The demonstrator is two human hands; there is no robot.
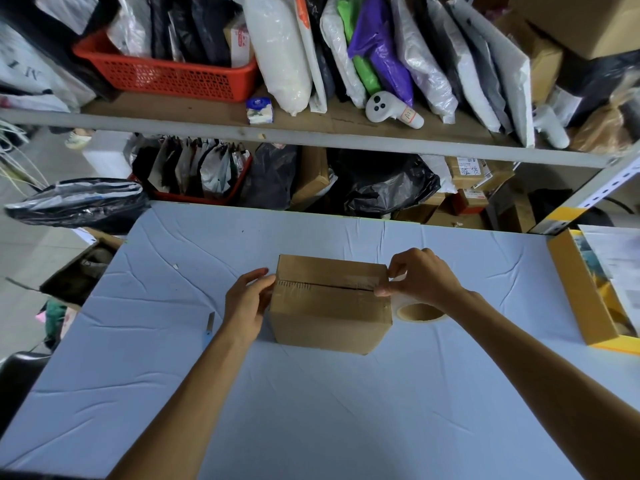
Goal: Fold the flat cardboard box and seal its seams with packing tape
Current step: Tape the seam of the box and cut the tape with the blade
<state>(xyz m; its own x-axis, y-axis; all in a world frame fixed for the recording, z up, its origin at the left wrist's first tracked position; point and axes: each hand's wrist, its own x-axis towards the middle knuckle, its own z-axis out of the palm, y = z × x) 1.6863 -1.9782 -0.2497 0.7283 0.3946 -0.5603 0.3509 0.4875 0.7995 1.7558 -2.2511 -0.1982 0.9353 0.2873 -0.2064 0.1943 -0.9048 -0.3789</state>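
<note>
The right hand's fingers (388,291) pinch clear packing tape at the right end of a cardboard box's top seam, while the left hand's fingers (261,277) curl loosely against the box's left side, steadying it rather than gripping. The cardboard box (329,306) stands folded near the middle of the tabletop (311,410), between the two hands, its flaps closed and a strip of shiny tape lying along the centre seam — a dark gap shows toward the right end. The tape roll (419,311) sits just beside the box's right wall, under the right hand (420,277). The left hand (247,303) rests at the opposite wall. A small blue-handled cutter (209,327) lies on the pale blue cloth to the left — well apart from the box. A yellow tray (581,289) sits at the right edge, and crowded shelves (311,135) rise behind.
</note>
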